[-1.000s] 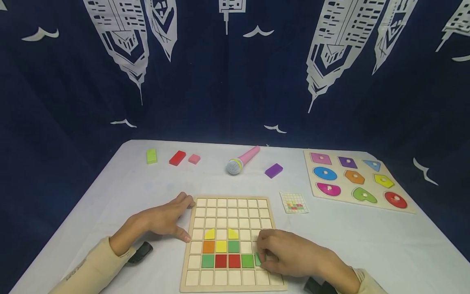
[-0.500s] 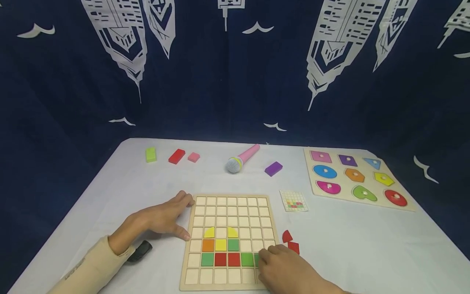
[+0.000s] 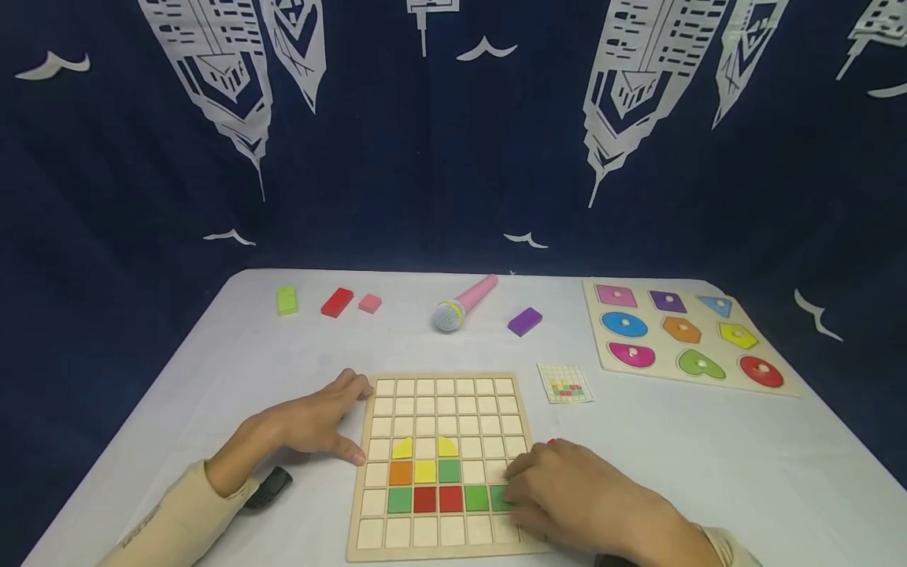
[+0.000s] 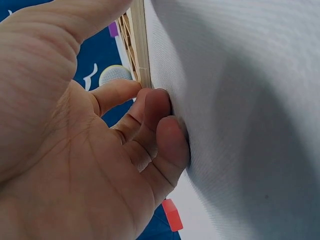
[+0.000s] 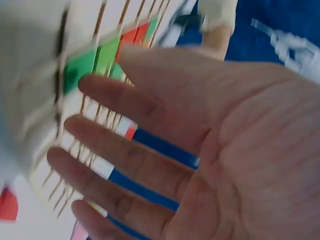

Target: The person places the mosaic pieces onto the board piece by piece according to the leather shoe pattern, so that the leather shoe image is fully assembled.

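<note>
We see that our right hand (image 3: 577, 492) has slid back up over the lower right corner of the grid board (image 3: 442, 465), its straight fingers now lying over the green tile (image 3: 500, 498) and hiding almost all of the two red pieces that lay bare on the worktop (image 3: 708, 449) a moment ago.

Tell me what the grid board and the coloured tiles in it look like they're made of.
The grid board looks like pale unfinished wood: light tan, thin slats in a raised frame. The coloured tiles seem to be painted wood, flat and matte, though plastic can't be ruled out.
</note>
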Action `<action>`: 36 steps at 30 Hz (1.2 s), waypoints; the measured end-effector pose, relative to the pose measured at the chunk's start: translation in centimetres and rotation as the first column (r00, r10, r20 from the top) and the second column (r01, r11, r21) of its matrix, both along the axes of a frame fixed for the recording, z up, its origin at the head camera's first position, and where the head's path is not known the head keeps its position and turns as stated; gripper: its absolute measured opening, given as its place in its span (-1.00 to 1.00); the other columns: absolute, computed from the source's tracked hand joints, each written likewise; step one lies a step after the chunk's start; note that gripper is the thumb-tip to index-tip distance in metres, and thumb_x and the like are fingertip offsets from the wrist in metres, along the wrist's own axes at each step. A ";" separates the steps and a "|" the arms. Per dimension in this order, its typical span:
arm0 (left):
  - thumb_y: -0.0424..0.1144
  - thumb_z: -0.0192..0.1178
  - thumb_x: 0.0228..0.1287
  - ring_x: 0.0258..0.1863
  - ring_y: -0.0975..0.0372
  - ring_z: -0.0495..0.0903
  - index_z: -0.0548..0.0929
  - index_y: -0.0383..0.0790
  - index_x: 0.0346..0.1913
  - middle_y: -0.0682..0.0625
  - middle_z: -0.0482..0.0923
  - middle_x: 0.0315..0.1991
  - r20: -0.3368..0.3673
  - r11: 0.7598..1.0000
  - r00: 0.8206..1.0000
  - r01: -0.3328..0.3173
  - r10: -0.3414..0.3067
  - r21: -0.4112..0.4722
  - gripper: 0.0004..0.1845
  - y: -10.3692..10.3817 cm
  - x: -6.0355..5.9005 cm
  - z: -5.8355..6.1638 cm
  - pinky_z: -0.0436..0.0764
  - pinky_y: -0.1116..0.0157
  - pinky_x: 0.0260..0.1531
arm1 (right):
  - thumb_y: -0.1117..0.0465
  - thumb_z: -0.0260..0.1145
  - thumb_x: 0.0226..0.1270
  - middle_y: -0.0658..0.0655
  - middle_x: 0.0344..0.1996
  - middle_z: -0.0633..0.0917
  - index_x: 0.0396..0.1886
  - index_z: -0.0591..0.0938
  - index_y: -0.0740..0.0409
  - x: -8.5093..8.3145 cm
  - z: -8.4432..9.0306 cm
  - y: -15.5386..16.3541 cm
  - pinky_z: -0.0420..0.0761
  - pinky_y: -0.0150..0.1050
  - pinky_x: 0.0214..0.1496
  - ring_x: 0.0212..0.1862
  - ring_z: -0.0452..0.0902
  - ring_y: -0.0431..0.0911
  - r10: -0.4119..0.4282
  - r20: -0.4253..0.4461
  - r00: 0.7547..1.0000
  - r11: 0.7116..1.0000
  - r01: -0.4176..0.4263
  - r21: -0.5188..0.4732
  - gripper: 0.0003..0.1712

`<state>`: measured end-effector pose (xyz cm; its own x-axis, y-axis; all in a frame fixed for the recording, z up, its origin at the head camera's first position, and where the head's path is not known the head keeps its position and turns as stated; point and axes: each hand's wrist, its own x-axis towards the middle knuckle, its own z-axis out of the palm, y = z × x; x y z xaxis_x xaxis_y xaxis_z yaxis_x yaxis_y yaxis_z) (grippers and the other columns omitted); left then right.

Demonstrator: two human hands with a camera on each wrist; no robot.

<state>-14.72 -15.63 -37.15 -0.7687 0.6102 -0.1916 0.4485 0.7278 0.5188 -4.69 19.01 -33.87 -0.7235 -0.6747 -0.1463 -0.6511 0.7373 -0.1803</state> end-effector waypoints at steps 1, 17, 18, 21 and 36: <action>0.06 0.56 -0.08 0.09 0.13 0.39 0.32 -0.12 0.20 0.02 0.27 -0.03 -0.002 1.000 1.000 0.002 -0.002 0.002 -0.16 0.0 0.0 0.0 0.45 0.04 0.16 | 0.08 0.43 0.26 -0.22 -0.19 0.74 -0.19 0.80 -0.19 -0.5 0.3 0.4 0.59 -0.11 0.03 -0.10 0.61 -0.24 -0.023 0.031 0.999 1.000 0.024 -0.014 -0.86; 0.08 0.56 -0.08 0.08 0.14 0.38 0.32 -0.12 0.20 0.02 0.27 -0.02 -0.008 1.000 1.000 0.008 -0.008 0.007 -0.15 -0.1 0.0 -0.4 0.45 0.04 0.14 | 0.33 0.66 -0.17 -0.17 -0.36 0.57 -0.44 0.71 -0.22 -3.6 0.1 4.0 0.54 -0.13 -0.15 -0.22 0.42 -0.15 -0.392 0.176 0.903 0.920 0.384 0.081 -0.61; 0.08 0.56 -0.09 0.08 0.14 0.38 0.32 -0.11 0.20 0.02 0.27 -0.02 -0.007 1.000 1.000 0.005 -0.005 0.003 -0.15 -0.1 0.0 -0.3 0.45 0.04 0.14 | 0.34 0.66 -0.17 -0.16 -0.37 0.56 -0.45 0.70 -0.21 -3.7 0.1 4.0 0.52 -0.14 -0.17 -0.23 0.41 -0.14 -0.398 0.166 0.902 0.917 0.388 0.089 -0.61; 0.07 0.57 -0.09 0.08 0.14 0.38 0.32 -0.12 0.21 0.02 0.27 -0.01 -0.003 1.000 1.000 -0.001 0.001 -0.004 -0.15 -0.1 -0.1 -0.2 0.46 0.04 0.14 | 0.36 0.65 -0.18 -0.13 -0.38 0.56 -0.47 0.67 -0.18 -3.9 -0.1 3.9 0.51 -0.13 -0.21 -0.25 0.42 -0.11 -0.423 0.148 0.894 0.905 0.409 0.117 -0.60; 0.08 0.56 -0.08 0.07 0.13 0.40 0.32 -0.12 0.22 0.01 0.28 -0.02 -0.012 1.000 1.000 0.004 -0.004 -0.002 -0.14 -0.1 0.1 0.0 0.46 0.05 0.14 | 0.37 0.61 -0.11 -0.17 -0.42 0.46 -0.41 0.62 -0.24 -4.0 -0.5 3.5 0.48 -0.32 -0.30 -0.31 0.39 -0.24 -0.213 0.086 0.973 0.977 0.214 -0.002 -0.56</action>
<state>-14.64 -15.73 -37.13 -0.7683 0.6132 -0.1838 0.4579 0.7271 0.5116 -8.71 22.52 -34.38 -0.8361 -0.5080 -0.2069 -0.4610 0.8552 -0.2369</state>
